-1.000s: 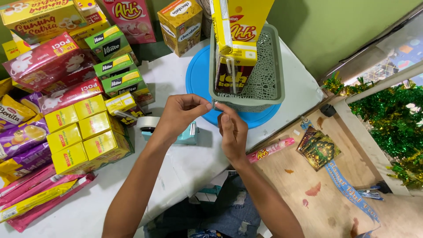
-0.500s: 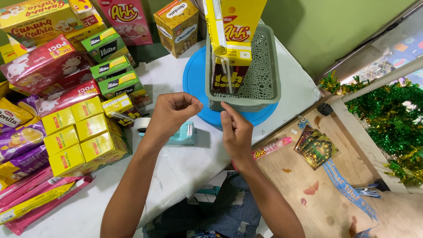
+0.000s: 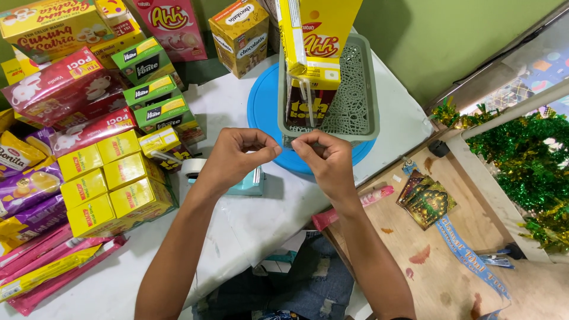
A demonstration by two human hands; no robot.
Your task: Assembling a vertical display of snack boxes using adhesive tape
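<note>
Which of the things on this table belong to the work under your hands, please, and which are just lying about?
In use:
left hand and right hand, fingertips pinched close together
tape dispenser
grey basket with upright yellow boxes
blue round lid

Lying about:
small yellow boxes
green boxes
pink packets
green tinsel

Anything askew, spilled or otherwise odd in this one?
Nothing spilled. The tall yellow box leans tilted in the grey basket, which sits on a blue round lid. Left hand and right hand pinch something too small to tell.
</note>
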